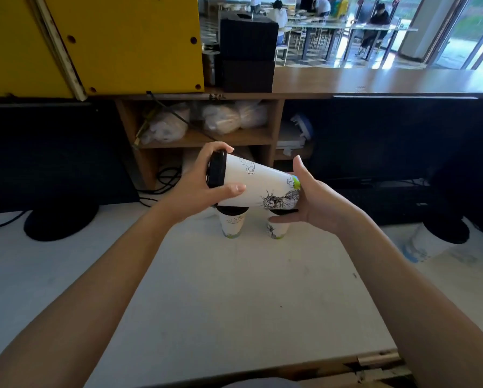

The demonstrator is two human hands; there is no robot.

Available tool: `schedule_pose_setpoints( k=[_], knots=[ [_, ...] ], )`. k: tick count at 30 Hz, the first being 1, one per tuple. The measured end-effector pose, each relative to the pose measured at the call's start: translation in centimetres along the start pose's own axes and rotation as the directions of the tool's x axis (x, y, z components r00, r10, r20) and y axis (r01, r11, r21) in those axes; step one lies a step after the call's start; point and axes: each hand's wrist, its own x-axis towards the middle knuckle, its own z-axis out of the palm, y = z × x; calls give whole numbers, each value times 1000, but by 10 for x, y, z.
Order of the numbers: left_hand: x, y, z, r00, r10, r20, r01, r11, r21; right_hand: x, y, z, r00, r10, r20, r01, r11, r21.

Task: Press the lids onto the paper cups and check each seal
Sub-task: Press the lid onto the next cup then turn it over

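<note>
I hold 1 cup (258, 184) on its side in the air above the worktop (234, 289), between both my hands. Its black lid (216, 169) points left and sits on the rim; the narrow base points right and slightly down.

My left hand (198, 186) is wrapped around the lid end: the fingers (220, 148) curl over the top of the lid, the thumb (231, 189) presses along the cup wall just beside the lid, so this hand is closed on the cup. My right hand (304, 200) is at the base end, half spread; the palm cups the bottom of the cup, the thumb points up beside the green print, and the fingers reach under toward the left. I cannot tell how firmly the palm touches the base.

Directly beneath the held cup 2 more cups stand upright on the worktop, side by side with a gap between them: the left cup (232, 224) with a black lid on, and the right cup (278, 229), its top mostly hidden behind my right fingers. Both stand well below my hands and neither hand touches the left one.

A shelf (203, 135) with plastic bags stands behind, under a long counter
</note>
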Motion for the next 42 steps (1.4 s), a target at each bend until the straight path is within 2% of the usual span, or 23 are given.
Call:
schedule_pose_setpoints(
  k=[4, 7, 9, 11, 13, 15, 16, 18, 20, 24, 27, 30, 32, 34, 38, 42],
  knots=[
    [0, 1, -1, 975, 220, -8, -215, 958, 191, 6, -5, 8, 994, 106, 9, -106, 994, 25],
    [-1, -1, -4, 953, 303, 3, -296, 928, 229, 9, -7, 13, 998, 62, -16, -59, 986, 157],
    [0, -3, -8, 955, 292, 48, -296, 929, 221, 10, -6, 15, 999, -1, -50, 11, 981, 192],
    [4, -4, -14, 982, 165, 93, -179, 970, 166, 10, -3, 15, 992, -74, -97, 90, 982, 165],
    [7, -3, -20, 991, -66, 117, 74, 995, -72, 10, 1, 14, 980, -155, -125, 170, 978, 121],
    [12, -3, -25, 945, -255, 204, 312, 889, -336, 8, 3, 14, 968, -228, -106, 239, 965, 112],
    [15, -4, -27, 917, -303, 261, 387, 836, -390, 8, 4, 13, 961, -265, -81, 273, 955, 116],
    [19, -7, -30, 869, -347, 352, 476, 781, -405, 7, 3, 12, 941, -336, -35, 338, 936, 103],
    [22, -7, -30, 846, -373, 381, 519, 741, -427, 5, 2, 10, 919, -395, -4, 394, 918, 49],
    [24, -4, -24, 852, -417, 318, 522, 730, -441, 4, 4, 6, 886, -462, 48, 464, 885, -43],
    [24, -1, -16, 915, -356, 191, 403, 837, -370, 8, 7, 0, 909, -415, 36, 415, 910, 6],
    [19, 5, -12, 972, -222, 74, 231, 959, -162, 13, 10, -2, 980, -200, -2, 199, 972, 124],
    [16, 7, -11, 996, -84, 24, 85, 996, -2, 16, 13, -1, 998, -58, -20, 61, 980, 189],
    [12, 9, -9, 998, 58, 23, -61, 990, 127, 19, 14, 1, 1000, -8, -11, 10, 969, 249],
    [7, 10, -7, 956, 285, 65, -291, 908, 303, 20, 12, 5, 999, -32, 17, 23, 921, 388],
    [4, 7, -2, 876, 471, 103, -463, 764, 449, 18, 16, 14, 994, -105, -21, 95, 782, 616]
  ],
)
